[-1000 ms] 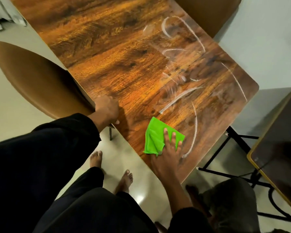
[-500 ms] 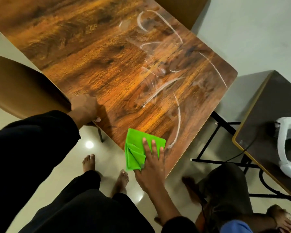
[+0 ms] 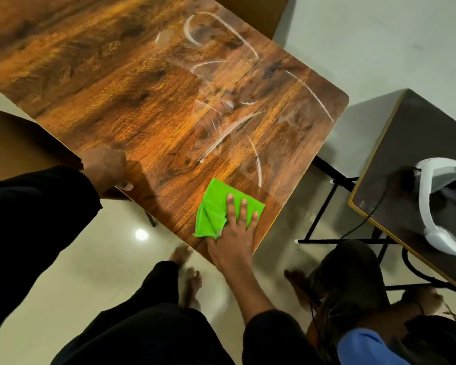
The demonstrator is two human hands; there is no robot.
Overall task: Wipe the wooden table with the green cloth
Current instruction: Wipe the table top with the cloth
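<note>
The wooden table (image 3: 148,106) fills the upper middle of the view, its top streaked with white wipe marks (image 3: 229,130) on the right half. A folded green cloth (image 3: 216,204) lies near the table's near corner. My right hand (image 3: 234,233) presses flat on the cloth, fingers spread over it. My left hand (image 3: 106,167) grips the table's near left edge, thumb under the rim.
A brown chair (image 3: 19,143) stands at the left against the table. A dark side table (image 3: 416,154) at the right carries a white headset (image 3: 437,206) with a cable. Another person (image 3: 379,338) sits low at the bottom right. My bare feet (image 3: 192,283) stand on the pale floor.
The view has shifted. My right hand slid the cloth toward the table's near edge, then a little back onto the top. My left hand kept its grip on the edge.
</note>
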